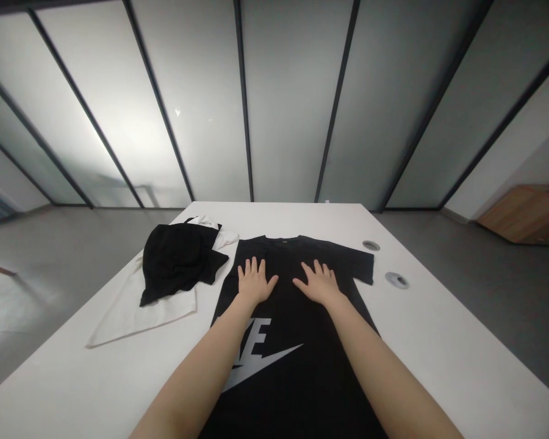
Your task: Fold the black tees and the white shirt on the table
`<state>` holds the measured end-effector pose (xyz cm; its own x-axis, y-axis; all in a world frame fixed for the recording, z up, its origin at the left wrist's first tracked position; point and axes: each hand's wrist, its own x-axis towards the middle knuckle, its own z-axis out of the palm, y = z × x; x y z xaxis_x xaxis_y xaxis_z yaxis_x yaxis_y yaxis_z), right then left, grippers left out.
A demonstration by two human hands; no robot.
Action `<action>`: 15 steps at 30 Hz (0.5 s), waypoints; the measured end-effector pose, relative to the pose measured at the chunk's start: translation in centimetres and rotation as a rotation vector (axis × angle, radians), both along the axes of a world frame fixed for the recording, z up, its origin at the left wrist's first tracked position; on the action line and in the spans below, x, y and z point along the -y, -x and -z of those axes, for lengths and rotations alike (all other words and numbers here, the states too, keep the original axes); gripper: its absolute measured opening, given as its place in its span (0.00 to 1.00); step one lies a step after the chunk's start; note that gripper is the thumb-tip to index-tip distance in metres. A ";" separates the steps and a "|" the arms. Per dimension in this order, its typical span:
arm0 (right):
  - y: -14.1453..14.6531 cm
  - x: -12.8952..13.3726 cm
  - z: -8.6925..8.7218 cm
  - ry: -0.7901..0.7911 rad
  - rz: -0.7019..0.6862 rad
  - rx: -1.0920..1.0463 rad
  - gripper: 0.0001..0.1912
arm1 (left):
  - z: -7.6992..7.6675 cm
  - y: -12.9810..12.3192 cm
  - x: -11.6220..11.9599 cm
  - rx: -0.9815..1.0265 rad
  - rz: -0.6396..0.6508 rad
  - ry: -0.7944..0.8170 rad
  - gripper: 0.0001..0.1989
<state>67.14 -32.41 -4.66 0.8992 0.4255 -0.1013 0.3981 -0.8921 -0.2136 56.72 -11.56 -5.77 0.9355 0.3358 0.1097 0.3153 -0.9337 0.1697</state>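
Note:
A black T-shirt (293, 299) lies spread on the white table, its neckline toward the far end and a pale printed logo on its chest. My left hand (255, 283) rests flat on the upper left of the shirt with fingers spread. On the upper right, my right hand (319, 284) lies likewise, palm down and fingers apart. The right sleeve sticks out to the side; the left sleeve appears folded in over the shirt. My forearms cover part of the logo and the shirt's sides. Neither hand holds anything.
Left of the shirt, a heap of black cloth (176, 259) lies on white fabric (141, 317). Two round grommets (397, 280) are set into the white table (439, 353) on the right. A frosted glass partition (288, 110) stands beyond the far edge. A wooden piece (526, 213) is at far right.

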 end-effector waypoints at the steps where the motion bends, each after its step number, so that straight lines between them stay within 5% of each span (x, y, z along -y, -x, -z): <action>1: 0.5 -0.6 0.2 0.040 0.014 -0.027 0.43 | 0.2 -0.2 0.1 -0.015 -0.004 0.005 0.42; 10: -1.4 -1.9 0.8 -0.001 0.030 -0.040 0.43 | -0.5 -2.6 -1.5 -0.083 0.008 0.009 0.43; 13: -2.0 -1.5 1.6 -0.190 0.042 0.018 0.40 | -1.1 -2.6 -1.4 -0.061 -0.010 0.001 0.39; 15: -2.5 -0.9 2.4 -0.455 0.085 0.052 0.36 | -1.6 -1.9 -0.8 -0.021 -0.052 -0.005 0.35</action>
